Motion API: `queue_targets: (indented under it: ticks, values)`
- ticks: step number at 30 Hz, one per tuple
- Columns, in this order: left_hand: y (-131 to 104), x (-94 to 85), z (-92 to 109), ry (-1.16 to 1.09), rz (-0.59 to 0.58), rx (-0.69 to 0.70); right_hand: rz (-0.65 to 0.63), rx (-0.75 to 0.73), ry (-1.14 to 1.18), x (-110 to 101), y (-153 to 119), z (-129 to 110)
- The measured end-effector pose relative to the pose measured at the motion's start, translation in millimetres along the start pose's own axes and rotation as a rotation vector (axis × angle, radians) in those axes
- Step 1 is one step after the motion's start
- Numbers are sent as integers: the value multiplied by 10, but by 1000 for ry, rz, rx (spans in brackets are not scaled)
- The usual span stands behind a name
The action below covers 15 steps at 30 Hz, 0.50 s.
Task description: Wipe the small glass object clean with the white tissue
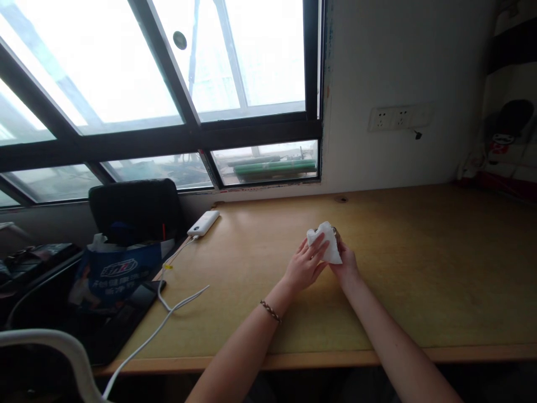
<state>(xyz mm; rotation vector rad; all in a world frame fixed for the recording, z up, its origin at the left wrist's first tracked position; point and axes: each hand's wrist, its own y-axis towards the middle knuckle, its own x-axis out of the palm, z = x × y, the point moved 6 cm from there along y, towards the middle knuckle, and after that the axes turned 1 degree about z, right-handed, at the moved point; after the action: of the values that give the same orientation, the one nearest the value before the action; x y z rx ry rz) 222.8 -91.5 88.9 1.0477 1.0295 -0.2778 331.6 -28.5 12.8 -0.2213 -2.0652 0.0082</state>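
Daylight is let in by a window (193, 129) ahead and to the left of the hands, and a wooden desk (419, 268) is spread beneath them. Between the two hands, just above the desk, a white tissue (333, 252) is held against a small, dark object (337, 236). The tissue is covered on its left by the left hand (308, 260), whose fingers are laid nearly straight across it; whether any of it is pinched cannot be told. From the right, the object appears to be gripped by the right hand (346, 261), with the fingers curled about it. Both are thus touched from opposite sides, neither hand being clearly nearer. The tissue's longer run is slanted from the left hand's fingertips down toward the right wrist.

Most of the object is hidden by the tissue, so its shape and long axis cannot be made out. The right fingertips are hidden too, and both forearms are cut off below. Well to the left of the hands, a white device (203, 223) is joined to a cable (178, 307); farther left, a bag (121, 274) is partly lost in shadow.
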Motion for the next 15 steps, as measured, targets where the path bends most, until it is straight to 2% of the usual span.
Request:
queue_targets:
  ticks: [4, 9, 12, 15]
  values:
    - [-25, 121, 44, 13, -5, -61, 31, 89, 73, 9, -36, 10]
    - [-73, 210, 80, -110, 62, -191, -80, 165, 85, 171, -123, 48]
    - [-94, 198, 73, -298, 133, -260, -102, 173, 91, 208, -136, 69]
    - [-109, 196, -31, -621, 267, -370, -105, 145, 74, 212, -136, 59]
